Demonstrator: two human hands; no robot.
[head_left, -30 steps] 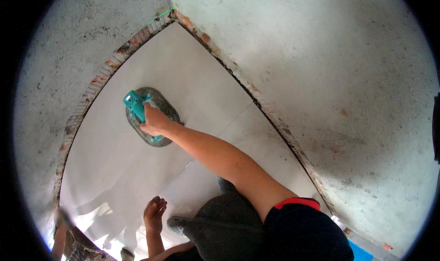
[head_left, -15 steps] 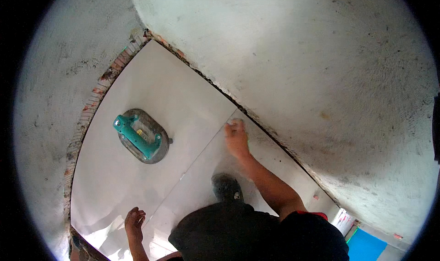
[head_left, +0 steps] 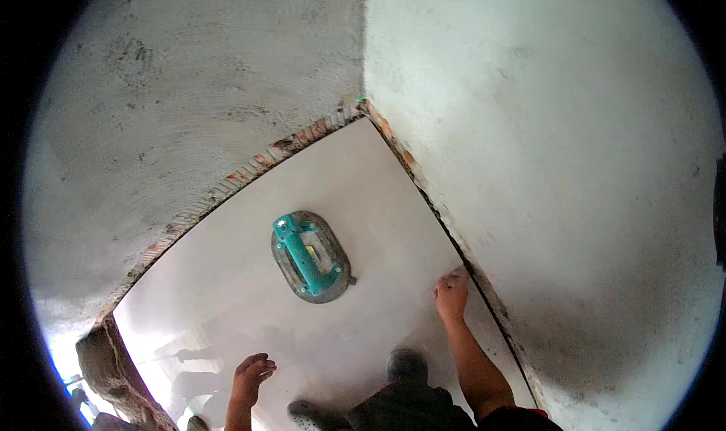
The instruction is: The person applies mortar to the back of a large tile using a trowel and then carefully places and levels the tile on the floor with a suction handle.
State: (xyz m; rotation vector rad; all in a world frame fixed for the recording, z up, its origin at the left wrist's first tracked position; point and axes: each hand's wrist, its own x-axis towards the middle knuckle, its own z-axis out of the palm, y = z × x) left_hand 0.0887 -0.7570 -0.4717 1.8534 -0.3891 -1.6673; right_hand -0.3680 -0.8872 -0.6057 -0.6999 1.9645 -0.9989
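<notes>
Large pale, glossy tiles (head_left: 227, 257) cover the floor up to the two walls. My right hand (head_left: 452, 293) is down at the right wall edge of the tiling, its fingers bent together against the surface. Whatever is under those fingertips is too small or hidden to name. Over the tile at the lower left hovers my left hand (head_left: 252, 378), with its fingers loosely curled, apart and nothing in them. Between and beyond both hands, a suction lifter (head_left: 308, 261) with a teal handle and a grey oval base rests on the tile, untouched.
Rough plastered walls, one on the left (head_left: 189, 75) and one on the right (head_left: 544, 166), meet at a far corner. Broken brick (head_left: 261, 161) shows along the left wall's foot. A rough brown edge (head_left: 113, 363) lies lower left. My dark shoes (head_left: 407, 365) stand on the tiling.
The view has swung left, so the lifter and far corner appear farther right. My right hand stays low at the tile near the wall; my left hand stays raised, fingers loosely curled.
</notes>
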